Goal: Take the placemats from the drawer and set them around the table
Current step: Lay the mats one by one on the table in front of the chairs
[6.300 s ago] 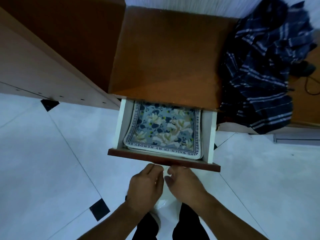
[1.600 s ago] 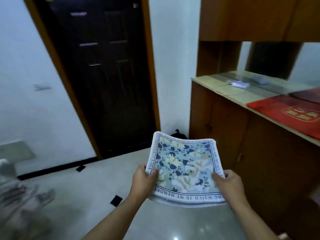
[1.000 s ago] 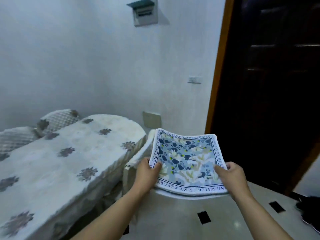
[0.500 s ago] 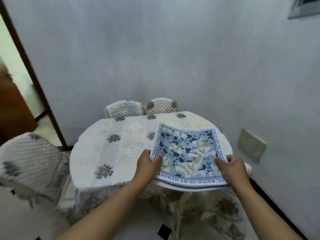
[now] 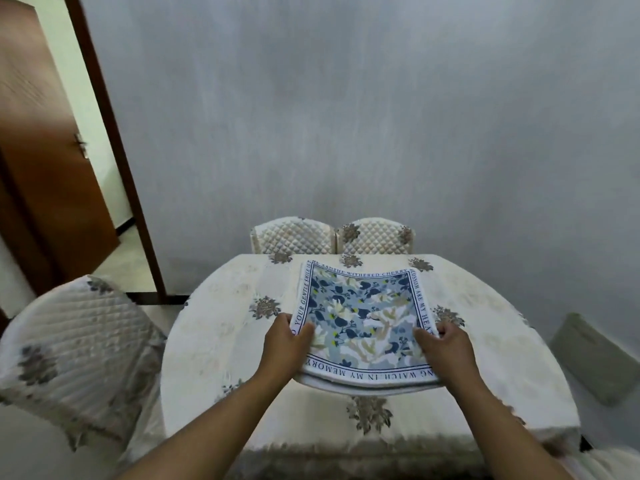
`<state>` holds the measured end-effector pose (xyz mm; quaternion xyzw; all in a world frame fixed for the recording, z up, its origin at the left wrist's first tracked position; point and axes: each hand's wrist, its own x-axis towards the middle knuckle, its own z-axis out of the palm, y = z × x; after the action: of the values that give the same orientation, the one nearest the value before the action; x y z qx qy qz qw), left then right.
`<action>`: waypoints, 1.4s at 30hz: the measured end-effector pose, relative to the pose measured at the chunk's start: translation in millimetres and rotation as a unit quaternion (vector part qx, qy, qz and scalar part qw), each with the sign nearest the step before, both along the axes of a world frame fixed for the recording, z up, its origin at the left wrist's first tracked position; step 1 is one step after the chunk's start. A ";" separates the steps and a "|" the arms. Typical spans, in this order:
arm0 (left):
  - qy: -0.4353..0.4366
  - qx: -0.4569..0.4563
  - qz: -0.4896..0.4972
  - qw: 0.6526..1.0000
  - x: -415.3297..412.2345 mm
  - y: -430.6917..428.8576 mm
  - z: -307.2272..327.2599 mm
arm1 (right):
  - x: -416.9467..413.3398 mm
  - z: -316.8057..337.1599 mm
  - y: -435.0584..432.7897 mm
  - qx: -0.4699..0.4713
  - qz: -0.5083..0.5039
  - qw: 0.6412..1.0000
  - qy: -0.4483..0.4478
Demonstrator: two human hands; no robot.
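Observation:
A stack of blue floral placemats [image 5: 360, 320] with lettered borders hangs just above the table [image 5: 221, 341], which wears a cream cloth with grey flower motifs. My left hand [image 5: 285, 344] grips the stack's left edge, thumb on top. My right hand [image 5: 446, 351] grips the right edge the same way. The stack sags a little at its near edge, where several layers show. The drawer is out of view.
Two quilted chairs [image 5: 332, 235] stand at the table's far side against the grey wall. Another covered chair [image 5: 76, 355] stands at the left, and a chair back [image 5: 595, 355] at the right. An open brown door [image 5: 45, 161] is at the far left.
I have turned from the cabinet to face the table and come closer. The placemat stack, held in both hands throughout, now hangs over the tabletop's middle.

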<state>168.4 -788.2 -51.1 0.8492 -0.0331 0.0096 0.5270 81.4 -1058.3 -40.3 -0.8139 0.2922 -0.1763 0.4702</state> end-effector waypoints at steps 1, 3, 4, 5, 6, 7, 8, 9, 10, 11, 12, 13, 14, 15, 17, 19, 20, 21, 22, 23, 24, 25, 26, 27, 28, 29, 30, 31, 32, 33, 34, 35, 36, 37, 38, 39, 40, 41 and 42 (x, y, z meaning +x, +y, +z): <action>-0.002 -0.002 -0.001 1.000 11.6 0.4 -1.4 | 11.0 0.8 1.9 0.000 -0.001 1.000 0.005; 0.000 -0.007 -0.004 1.000 38.2 -0.3 -5.1 | 36.6 -4.9 -0.4 -0.005 -0.014 1.000 0.020; 0.003 -0.009 -0.007 1.000 49.0 -1.6 -6.8 | 47.8 -8.6 -3.3 -0.006 -0.018 0.999 0.028; 0.005 -0.009 -0.009 1.000 58.8 -3.9 -8.2 | 57.1 -9.6 -4.9 -0.010 -0.018 0.999 0.034; 0.005 -0.010 -0.011 1.000 65.8 -6.3 -10.0 | 64.5 -10.5 -6.5 -0.014 -0.018 0.999 0.038; 0.003 -0.012 -0.013 1.000 74.1 -9.6 -13.0 | 73.0 -11.2 -9.2 -0.014 -0.016 0.999 0.040; 0.003 -0.012 -0.014 1.000 81.8 -13.3 -16.7 | 82.3 -13.9 -13.5 -0.014 -0.013 0.999 0.039; 0.005 -0.011 -0.014 1.000 89.6 -17.2 -20.3 | 91.9 -15.6 -17.8 -0.016 -0.011 0.999 0.042; 0.008 -0.013 -0.014 1.000 97.6 -21.7 -24.5 | 102.0 -18.7 -23.7 -0.020 -0.005 0.999 0.043; 0.010 -0.017 -0.013 1.000 103.4 -25.7 -28.1 | 110.1 -21.8 -29.0 -0.024 0.001 0.999 0.045; 0.014 -0.021 -0.011 1.000 111.3 -31.2 -33.2 | 121.4 -26.7 -36.3 -0.027 0.006 0.998 0.049; 0.018 -0.026 -0.009 0.999 118.3 -36.9 -37.7 | 131.9 -31.0 -43.1 -0.030 0.011 0.998 0.055; 0.024 -0.028 -0.008 0.999 125.6 -43.5 -41.9 | 143.2 -37.6 -52.0 -0.034 0.015 0.998 0.060; 0.030 -0.033 -0.004 0.999 133.4 -50.9 -45.6 | 154.6 -42.4 -60.0 -0.038 0.022 0.997 0.064; 0.035 -0.032 0.002 0.999 148.7 -65.8 -54.1 | 176.3 -53.8 -77.6 -0.038 0.032 0.996 0.073; 0.036 -0.022 0.010 0.999 166.6 -83.1 -63.9 | 198.9 -67.1 -96.6 -0.035 0.041 0.995 0.081; 0.037 -0.016 0.015 0.999 176.5 -92.6 -69.1 | 211.4 -75.0 -107.3 -0.033 0.048 0.995 0.080; 0.037 -0.011 0.021 0.999 184.4 -100.2 -73.8 | 221.6 -79.9 -115.1 -0.035 0.054 0.995 0.078; 0.038 -0.009 0.027 0.999 193.9 -110.5 -80.8 | 233.8 -86.7 -124.7 -0.034 0.062 0.995 0.072; 0.039 -0.009 0.036 0.999 202.6 -121.1 -88.0 | 245.5 -93.0 -134.2 -0.039 0.069 0.994 0.070; 0.040 -0.005 0.044 0.998 210.9 -130.7 -96.3 | 256.5 -101.9 -143.1 -0.042 0.074 0.994 0.073; 0.041 0.001 0.050 0.998 217.7 -139.5 -104.4 | 266.0 -111.3 -151.1 -0.047 0.078 0.993 0.080; 0.041 0.011 0.054 0.998 223.0 -145.5 -111.7 | 272.8 -118.7 -156.8 -0.047 0.080 0.992 0.086; 0.043 0.020 0.055 0.997 228.9 -152.6 -121.0 | 280.0 -128.4 -163.6 -0.041 0.082 0.991 0.097; 0.048 0.023 0.055 0.997 234.9 -160.0 -130.2 | 286.9 -138.3 -170.1 -0.037 0.082 0.990 0.107; 0.054 0.025 0.055 0.997 240.8 -165.9 -139.7 | 293.3 -147.1 -174.8 -0.039 0.084 0.989 0.113; 0.057 0.029 0.054 0.996 246.8 -171.0 -149.7 | 299.5 -156.4 -178.8 -0.041 0.085 0.988 0.119; 0.056 0.032 0.054 0.996 252.4 -174.1 -158.9 | 304.7 -162.3 -180.6 -0.045 0.089 0.987 0.123; 0.056 0.038 0.055 0.996 259.2 -177.1 -171.1 | 310.5 -172.1 -182.5 -0.043 0.089 0.986 0.132; 0.059 0.044 0.054 0.996 265.8 -179.6 -183.1 | 315.4 -182.5 -184.3 -0.040 0.087 0.986 0.139; 0.064 0.052 0.051 0.995 271.8 -181.3 -193.7 | 319.6 -192.0 -185.1 -0.034 0.081 0.985 0.147; 0.069 0.063 0.048 0.994 276.6 -182.6 -203.5 | 322.6 -203.6 -185.9 -0.028 0.074 0.984 0.158; 0.073 0.076 0.043 0.994 280.0 -183.2 -211.9 | 323.9 -212.9 -185.3 -0.023 0.066 0.983 0.170; 0.080 0.089 0.035 0.992 282.3 -183.6 -219.7 | 324.7 -223.4 -184.6 -0.015 0.057 0.981 0.186; 0.091 0.100 0.027 0.990 284.0 -183.5 -227.6 | 324.5 -231.4 -182.9 -0.003 0.049 0.978 0.202; 0.104 0.111 0.021 0.988 285.0 -182.1 -234.8 | 323.9 -237.6 -180.6 0.010 0.040 0.976 0.215; 0.117 0.122 0.017 0.985 285.1 -179.8 -241.7 | 322.5 -242.8 -178.2 0.021 0.031 0.973 0.227; 0.125 0.135 0.011 0.983 284.4 -176.7 -248.2 | 321.1 -247.5 -177.2 0.030 0.023 0.972 0.233; 0.132 0.145 0.005 0.981 283.5 -173.2 -253.9 | 320.3 -251.5 -176.2 0.036 0.014 0.970 0.240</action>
<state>451.9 -961.4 -305.0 0.9104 0.0399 -0.1048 0.3982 401.7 -1234.4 -291.8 -0.8193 0.3908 0.0411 0.4176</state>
